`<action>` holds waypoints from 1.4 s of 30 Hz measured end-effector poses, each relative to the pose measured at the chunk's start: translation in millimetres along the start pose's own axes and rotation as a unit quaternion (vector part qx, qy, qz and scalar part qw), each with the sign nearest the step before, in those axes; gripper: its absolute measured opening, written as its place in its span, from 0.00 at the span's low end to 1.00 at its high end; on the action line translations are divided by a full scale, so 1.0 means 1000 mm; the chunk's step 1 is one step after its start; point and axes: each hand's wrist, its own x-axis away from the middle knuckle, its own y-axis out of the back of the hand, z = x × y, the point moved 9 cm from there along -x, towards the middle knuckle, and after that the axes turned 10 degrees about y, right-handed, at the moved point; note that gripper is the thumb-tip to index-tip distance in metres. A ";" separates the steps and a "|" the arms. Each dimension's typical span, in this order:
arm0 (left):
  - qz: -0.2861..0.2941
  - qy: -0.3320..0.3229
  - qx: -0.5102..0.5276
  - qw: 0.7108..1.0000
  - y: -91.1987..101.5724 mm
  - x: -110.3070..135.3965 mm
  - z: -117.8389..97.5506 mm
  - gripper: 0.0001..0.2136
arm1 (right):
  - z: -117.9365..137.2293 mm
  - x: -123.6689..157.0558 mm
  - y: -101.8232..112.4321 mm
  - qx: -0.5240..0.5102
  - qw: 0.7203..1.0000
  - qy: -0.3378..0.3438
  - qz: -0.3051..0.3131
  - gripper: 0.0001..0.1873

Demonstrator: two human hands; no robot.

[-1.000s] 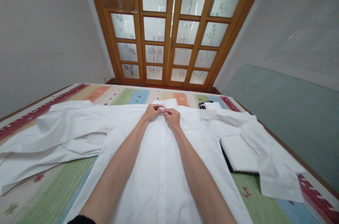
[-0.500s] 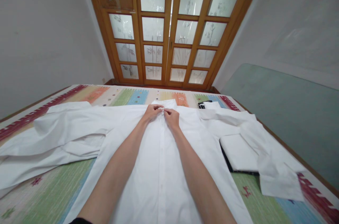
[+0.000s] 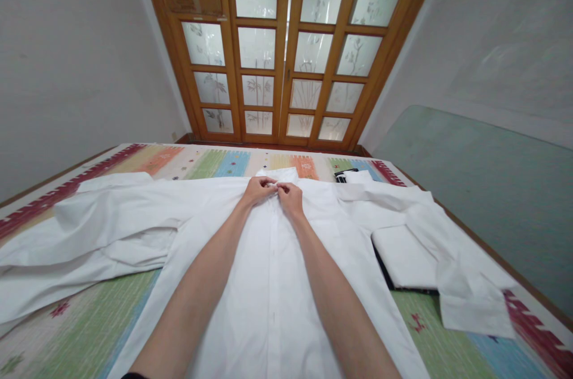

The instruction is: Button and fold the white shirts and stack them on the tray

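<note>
A white long-sleeved shirt (image 3: 250, 283) lies spread out front side up, its sleeves stretched to the left and right. Just below its collar (image 3: 283, 174), my left hand (image 3: 260, 189) pinches the front placket. Close beside it, my right hand (image 3: 290, 196) pinches the same stretch of cloth, and the fingertips of both hands nearly meet. Any button between the fingers is too small to make out. Down the middle of the shirt the placket runs straight toward me.
Under the shirt is a striped, multicoloured cover (image 3: 89, 307). A white, dark-edged flat object (image 3: 405, 256) lies partly beneath the right sleeve (image 3: 447, 247). Near the right shoulder is a small black-and-white item (image 3: 347, 175). A pale green panel (image 3: 474, 188) stands along the right; wooden glazed doors (image 3: 284, 68) are behind.
Both hands stay at the collar with only slight finger movement; the fingertips have shifted a little on the cloth. The shirt lies as before.
</note>
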 end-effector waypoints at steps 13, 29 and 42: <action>-0.006 0.026 0.038 0.999 0.004 -0.003 0.005 0.21 | 0.002 0.001 -0.001 0.018 1.000 0.017 -0.004 0.12; 0.000 0.018 0.028 0.999 -0.002 -0.007 0.005 0.13 | 0.000 0.000 -0.004 0.046 0.998 0.044 0.011 0.12; -0.027 0.001 0.004 1.000 -0.002 -0.005 0.000 0.06 | -0.014 -0.001 -0.012 0.001 1.000 0.007 0.026 0.11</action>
